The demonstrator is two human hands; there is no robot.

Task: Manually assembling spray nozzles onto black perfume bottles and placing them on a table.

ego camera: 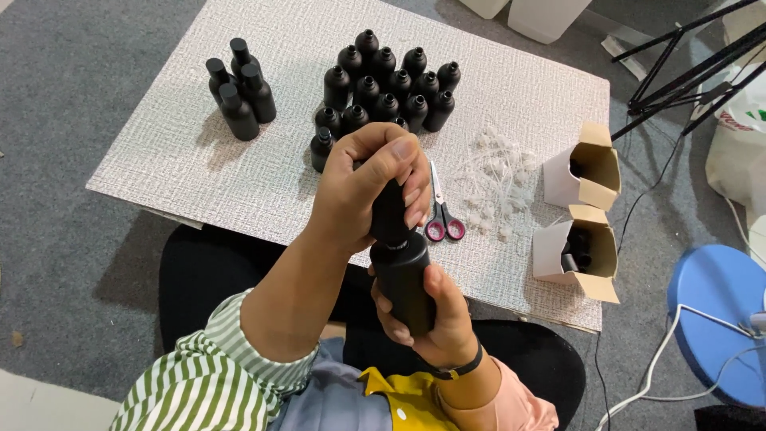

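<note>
We see the right hand (435, 319) wrapped around a black bottle (403, 283), held upright above the lap, just in front of the board (183, 160). The left hand (367, 187) grips the cap (389, 214) on its top, fingers closed around it. On the board stand a cluster of uncapped bottles (387, 92) and, apart to the left, four capped bottles (239, 88). Scissors (441, 211) lie beside a heap of white tubes (495, 179). Two open boxes (582, 211) at the right edge hold black caps.
</note>
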